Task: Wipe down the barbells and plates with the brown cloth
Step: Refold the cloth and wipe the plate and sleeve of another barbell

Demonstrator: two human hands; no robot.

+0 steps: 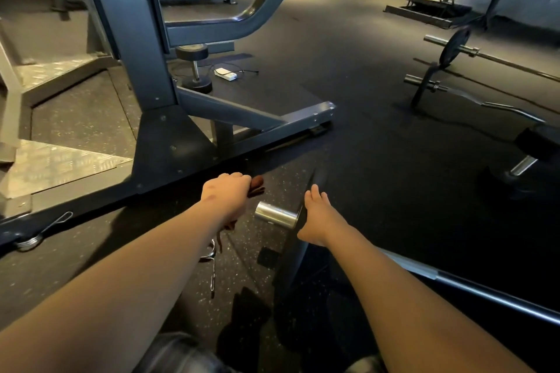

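A barbell lies on the floor in front of me, its chrome sleeve end (pixel 275 215) pointing left and its shaft (pixel 472 289) running off to the lower right. A black plate (pixel 295 239) stands on the sleeve, seen nearly edge-on. My right hand (pixel 316 216) rests on the plate's upper rim with the fingers laid over it. My left hand (pixel 225 194) grips the brown cloth (pixel 256 185), bunched, just left of the sleeve end and apart from it.
A dark machine frame (pixel 169 130) stands close on the left with a dumbbell (pixel 195 70) behind it. Spring collars lie on the floor (pixel 212 263) (pixel 45 230). More barbells (pixel 472 53) and an EZ bar (pixel 485 103) sit at the right.
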